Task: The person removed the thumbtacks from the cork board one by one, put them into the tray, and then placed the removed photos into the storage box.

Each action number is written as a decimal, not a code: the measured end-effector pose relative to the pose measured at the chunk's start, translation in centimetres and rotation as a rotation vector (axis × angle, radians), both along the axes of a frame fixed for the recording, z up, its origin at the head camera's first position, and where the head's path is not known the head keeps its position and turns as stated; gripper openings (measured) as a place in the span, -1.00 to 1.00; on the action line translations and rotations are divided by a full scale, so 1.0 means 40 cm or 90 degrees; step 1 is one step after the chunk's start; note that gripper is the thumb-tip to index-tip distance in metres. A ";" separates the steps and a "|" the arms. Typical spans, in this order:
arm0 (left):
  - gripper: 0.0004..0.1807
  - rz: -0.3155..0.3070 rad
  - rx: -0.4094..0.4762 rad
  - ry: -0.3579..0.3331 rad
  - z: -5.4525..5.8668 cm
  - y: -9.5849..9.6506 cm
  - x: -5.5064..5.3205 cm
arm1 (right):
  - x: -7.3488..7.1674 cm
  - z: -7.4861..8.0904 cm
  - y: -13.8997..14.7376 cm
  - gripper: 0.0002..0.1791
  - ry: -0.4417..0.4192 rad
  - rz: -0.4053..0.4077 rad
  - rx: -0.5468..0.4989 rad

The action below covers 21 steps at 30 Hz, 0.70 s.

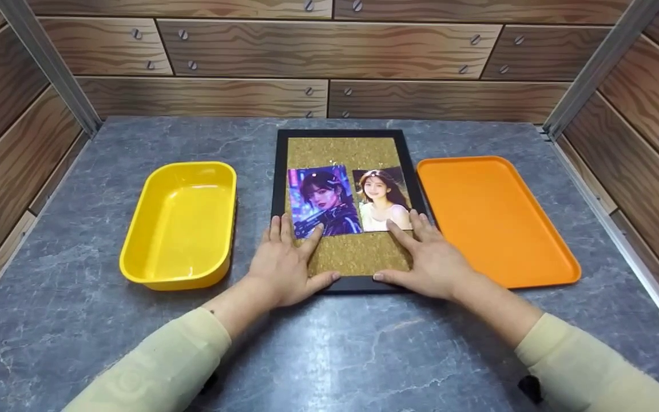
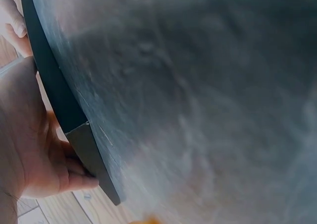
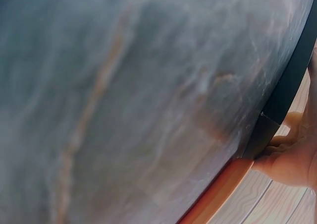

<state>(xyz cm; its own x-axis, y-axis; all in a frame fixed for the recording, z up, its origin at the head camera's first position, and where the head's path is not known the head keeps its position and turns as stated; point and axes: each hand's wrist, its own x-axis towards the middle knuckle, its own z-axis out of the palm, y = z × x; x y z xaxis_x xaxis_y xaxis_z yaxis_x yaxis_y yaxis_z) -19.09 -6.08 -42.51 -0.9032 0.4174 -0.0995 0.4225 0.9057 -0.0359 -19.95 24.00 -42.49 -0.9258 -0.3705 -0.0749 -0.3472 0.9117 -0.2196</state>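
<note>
A cork board with a black frame (image 1: 358, 285) lies flat at the middle of the table. On its cork (image 1: 358, 257) are two picture cards side by side: a purple-blue illustrated portrait (image 1: 325, 197) and a photo of a dark-haired person in white (image 1: 385, 194). My left hand (image 1: 281, 269) rests on the board's near left corner, its index fingertip by the illustrated card's lower edge. Over the near right corner lies my right hand (image 1: 435, 260), its index fingertip at the photo's bottom edge. Both hands have fingers extended, thumbs on the near frame bar. The wrist views show the frame's side (image 2: 54, 80).
To the left stands a deep yellow bin (image 1: 183, 226) with nothing in it. An orange tray (image 1: 495, 223) lies close against the board's right side. Wood-patterned panels (image 1: 329, 51) wall in the grey marbled table (image 1: 329, 343) at the back and sides.
</note>
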 end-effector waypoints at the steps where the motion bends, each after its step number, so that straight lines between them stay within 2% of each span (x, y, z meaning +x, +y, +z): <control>1: 0.10 0.000 0.003 0.001 0.001 0.000 0.002 | 0.001 -0.001 0.000 0.26 -0.001 -0.001 0.001; 11: 0.10 -0.013 -0.029 0.002 0.001 0.000 0.013 | 0.014 -0.002 0.002 0.28 -0.002 -0.007 0.006; 21: 0.10 -0.013 -0.028 0.003 0.002 -0.001 0.030 | 0.034 -0.004 -0.001 0.25 0.002 -0.008 0.007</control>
